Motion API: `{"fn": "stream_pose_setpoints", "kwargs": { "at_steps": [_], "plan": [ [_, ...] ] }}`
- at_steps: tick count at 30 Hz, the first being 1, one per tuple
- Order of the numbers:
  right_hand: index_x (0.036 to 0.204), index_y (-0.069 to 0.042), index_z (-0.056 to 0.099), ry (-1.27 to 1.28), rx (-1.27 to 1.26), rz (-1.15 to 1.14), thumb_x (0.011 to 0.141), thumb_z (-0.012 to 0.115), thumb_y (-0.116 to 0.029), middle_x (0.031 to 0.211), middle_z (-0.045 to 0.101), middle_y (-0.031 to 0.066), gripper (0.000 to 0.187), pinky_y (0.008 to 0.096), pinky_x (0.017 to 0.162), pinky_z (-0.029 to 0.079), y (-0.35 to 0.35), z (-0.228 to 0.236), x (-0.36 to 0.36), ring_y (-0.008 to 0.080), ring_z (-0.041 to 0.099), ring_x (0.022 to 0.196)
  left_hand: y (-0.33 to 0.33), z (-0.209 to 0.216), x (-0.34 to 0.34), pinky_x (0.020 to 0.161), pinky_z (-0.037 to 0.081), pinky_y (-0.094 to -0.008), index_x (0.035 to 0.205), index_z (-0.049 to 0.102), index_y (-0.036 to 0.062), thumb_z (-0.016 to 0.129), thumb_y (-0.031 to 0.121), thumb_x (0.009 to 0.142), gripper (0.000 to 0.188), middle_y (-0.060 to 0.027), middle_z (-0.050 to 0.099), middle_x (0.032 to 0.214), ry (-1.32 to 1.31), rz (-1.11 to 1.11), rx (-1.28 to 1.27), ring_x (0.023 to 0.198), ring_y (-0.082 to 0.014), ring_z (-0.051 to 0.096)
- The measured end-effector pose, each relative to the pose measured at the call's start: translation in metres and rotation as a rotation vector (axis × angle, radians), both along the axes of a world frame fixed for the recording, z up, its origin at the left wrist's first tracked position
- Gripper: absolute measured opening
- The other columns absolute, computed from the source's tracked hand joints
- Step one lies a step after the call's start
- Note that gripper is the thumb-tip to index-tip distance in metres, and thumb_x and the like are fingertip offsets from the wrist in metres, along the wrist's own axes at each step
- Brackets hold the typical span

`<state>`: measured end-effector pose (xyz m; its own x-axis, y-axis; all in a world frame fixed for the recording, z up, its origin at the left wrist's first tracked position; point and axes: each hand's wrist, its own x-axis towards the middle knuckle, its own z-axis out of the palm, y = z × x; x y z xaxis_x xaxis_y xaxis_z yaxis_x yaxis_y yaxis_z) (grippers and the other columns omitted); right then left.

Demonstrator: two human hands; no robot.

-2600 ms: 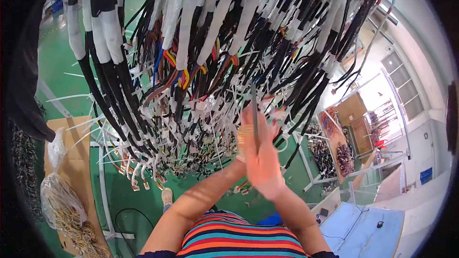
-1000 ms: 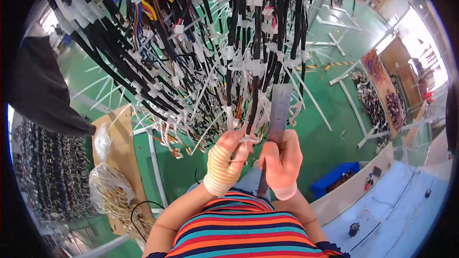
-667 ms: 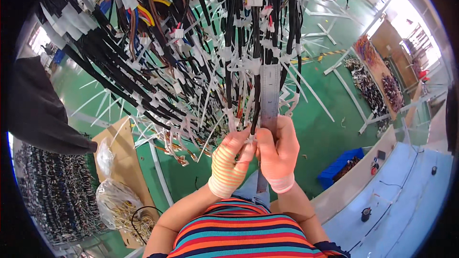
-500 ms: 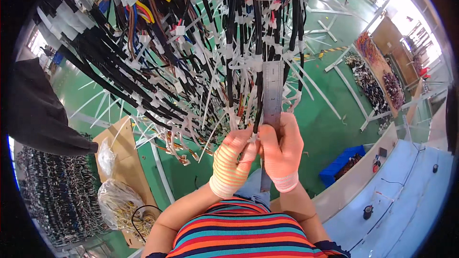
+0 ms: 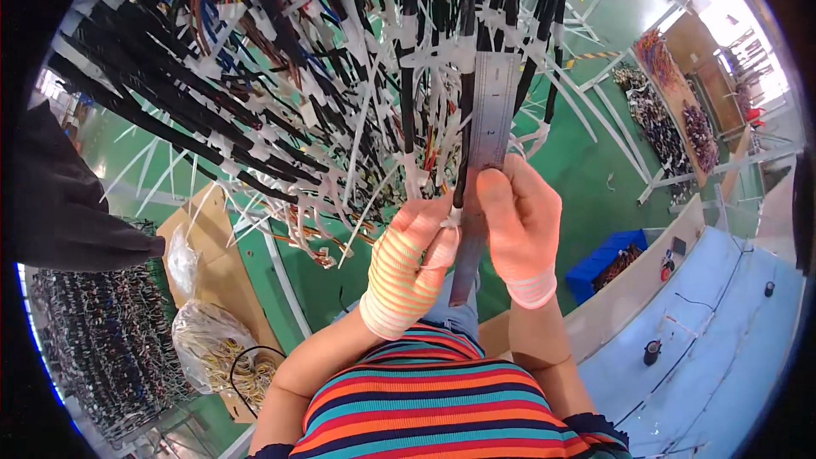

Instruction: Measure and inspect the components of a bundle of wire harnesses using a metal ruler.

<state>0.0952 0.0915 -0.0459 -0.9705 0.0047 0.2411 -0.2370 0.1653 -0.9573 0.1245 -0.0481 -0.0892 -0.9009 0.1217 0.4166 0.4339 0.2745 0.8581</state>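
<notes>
My left hand, in a striped knit glove, pinches the lower end of a black-sleeved cable, where white tape or a tie wraps it. In my gloved right hand is a steel ruler, gripped between thumb and fingers at its right edge. The ruler stands nearly in line with that cable, just to its right, and its lower part passes down between my hands. Around and above hang many more black cables with white ties and connectors. My fingertips partly hide the cable's end.
A dark cloth hangs at the left. Below it are bundled harnesses, a cardboard sheet and a clear bag of wires. To the right stand a blue bin and a light-blue table; metal frames rest on the green floor.
My right hand has moved up and right with the ruler, which now leans slightly and shows more of its lower end. My left hand has shifted a little left, still pinching the cable.
</notes>
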Motion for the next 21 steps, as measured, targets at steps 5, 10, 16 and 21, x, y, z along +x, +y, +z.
{"fn": "stream_pose_setpoints", "kwargs": {
  "at_steps": [5,10,16,21],
  "plan": [
    [0.082,-0.001,0.056,-0.081,-0.070,-0.015,0.085,0.058,-0.006,0.066,0.042,0.0064,0.006,0.0270,0.049,0.033,0.001,0.000,0.000,0.0160,0.037,0.053,-0.004,-0.006,0.001,0.074,0.048,-0.0321,0.117,0.057,0.0030,0.057,0.000,0.088,0.029,-0.0126,0.059,0.096,-0.099,-0.050,0.113,0.081,-0.0254,0.059],
    [0.085,-0.001,0.059,-0.117,-0.143,0.005,0.086,0.058,-0.008,0.068,0.044,0.0064,0.007,0.0261,0.050,0.035,0.002,-0.003,-0.002,0.0124,0.039,0.054,-0.006,-0.006,0.002,0.082,0.044,-0.0275,0.119,0.054,0.0083,0.052,-0.004,0.092,0.030,-0.0054,0.056,0.107,-0.210,-0.167,0.222,0.091,-0.0122,0.052],
    [0.092,0.001,0.054,-0.088,-0.415,-0.002,0.097,0.048,-0.019,0.064,0.053,0.0039,0.021,0.0239,0.043,0.036,0.010,0.005,0.012,0.0105,0.046,0.048,0.001,-0.003,0.002,0.069,0.049,-0.0295,0.117,0.058,0.0034,0.055,0.010,0.094,0.023,-0.0080,0.060,0.094,-0.334,-0.101,0.340,0.078,-0.0162,0.062],
    [0.097,-0.001,0.044,-0.230,-0.599,0.022,0.102,0.036,-0.030,0.056,0.054,0.0094,0.031,0.0240,0.031,0.031,0.016,0.010,0.033,0.0145,0.040,0.032,0.000,-0.001,0.002,0.071,0.049,-0.0301,0.120,0.054,0.0053,0.052,0.012,0.096,0.025,-0.0098,0.060,0.100,-0.288,-0.111,0.307,0.080,-0.0155,0.062]
  ]
}}
